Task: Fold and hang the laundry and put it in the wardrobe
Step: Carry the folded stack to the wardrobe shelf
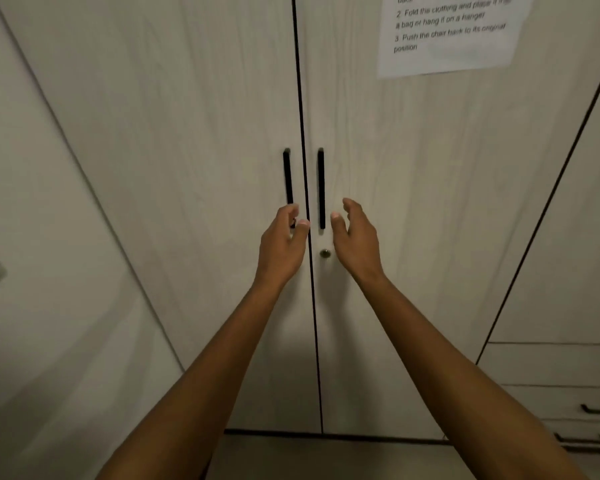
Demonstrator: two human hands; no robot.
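Observation:
A pale wood-grain wardrobe fills the view, both doors closed: left door (187,168), right door (430,202). Each door has a black vertical bar handle beside the centre gap: the left handle (287,178) and the right handle (321,181). My left hand (283,242) curls its fingers around the bottom end of the left handle. My right hand (354,237) is held just right of the right handle, fingers spread, touching nothing. No laundry is in sight.
A small round lock (325,253) sits under the right handle. A printed paper sheet (447,36) is stuck on the right door. Drawers with dark handles (568,403) stand at the lower right. A plain wall (32,271) runs along the left.

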